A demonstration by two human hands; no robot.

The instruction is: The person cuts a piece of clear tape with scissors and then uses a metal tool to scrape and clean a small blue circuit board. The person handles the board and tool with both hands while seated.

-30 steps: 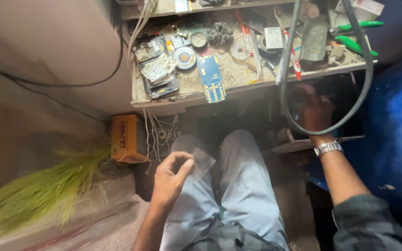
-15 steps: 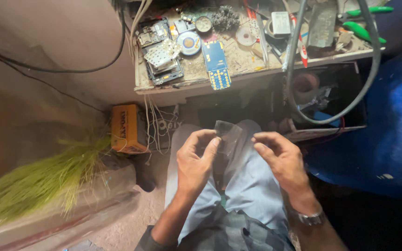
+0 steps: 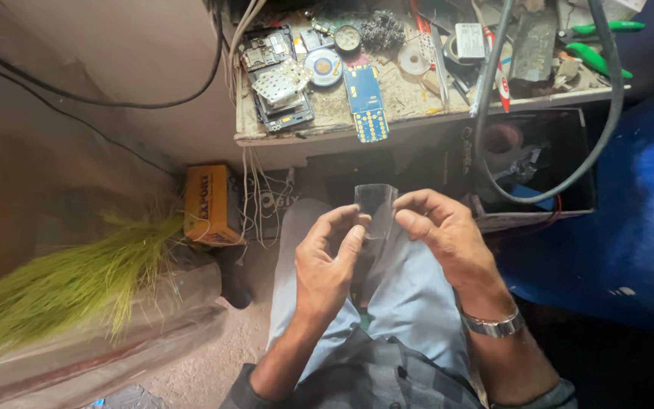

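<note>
— While I sit low in front of the bench, what do you see in my hands?

— Both are grasping one thing. Your left hand [image 3: 327, 265] pinches the lower left side of a thin transparent sheet [image 3: 375, 208], and your right hand [image 3: 444, 235] pinches its right edge with thumb and first finger. Neither hand is loose or made into a fist.

— Yes, I hold it only by the edges, I think because fingers on the flat face would leave marks. Where is the sheet exactly?

— It stands almost upright between your two hands, above your knees in the light blue trousers [image 3: 410, 295]. Its top rises a little over your fingertips, with the dark space under the bench behind it.

— And around my hands?

— On your right wrist is a metal watch [image 3: 493, 326]. To your left, on the floor, lies a yellow box [image 3: 207, 204], touching a bundle of green bristles like a broom [image 3: 70, 284]. Above, the workbench [image 3: 418, 117] carries a blue circuit board [image 3: 366, 102] that hangs a little over the edge, an opened phone [image 3: 278, 76] beside it, and pliers with green handles [image 3: 596, 45] at the far right. A thick grey cable [image 3: 607, 113] loops down before an open dark box [image 3: 539, 163].
</note>
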